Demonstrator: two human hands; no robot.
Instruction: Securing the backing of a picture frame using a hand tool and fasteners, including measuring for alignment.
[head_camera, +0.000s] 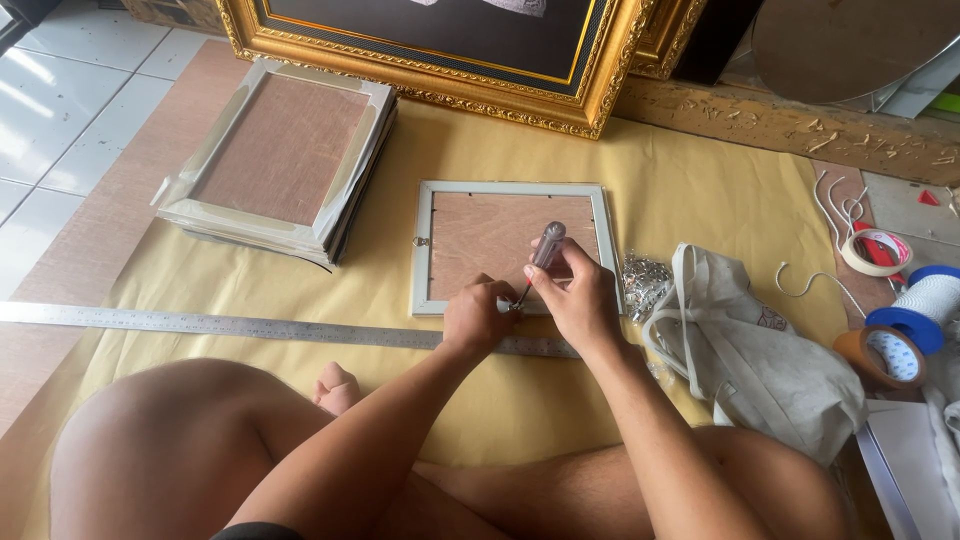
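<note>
Two bare hands are meeting at the lower edge of a small white picture frame (514, 247), which is lying face down on a yellow cloth (690, 190) spread over the floor. White tiles (60, 110) are showing at the far left, and a large gold frame (600, 80) is leaning at the top of the scene.

The right hand (575, 300) is gripping a screwdriver (540, 258) with its fingers closed around the clear handle, and the shaft is pointing down toward the frame's bottom rail. The left hand (478, 318) is curling into a loose fist just beside the screwdriver tip, with its fingertips pressing on the rail; I cannot tell if something small is pinched there.

Directly under both wrists a long metal ruler (230, 325) is lying across the cloth. Beyond the left knuckles a stack of frames (285, 155) is resting face down. To the outside of the right fingers a pile of small metal clips (645, 280) is lying near a pale cloth bag (750, 350), and further out rolls of tape (885, 355) are sitting.

Both forearms are reaching forward between the person's crossed legs.
</note>
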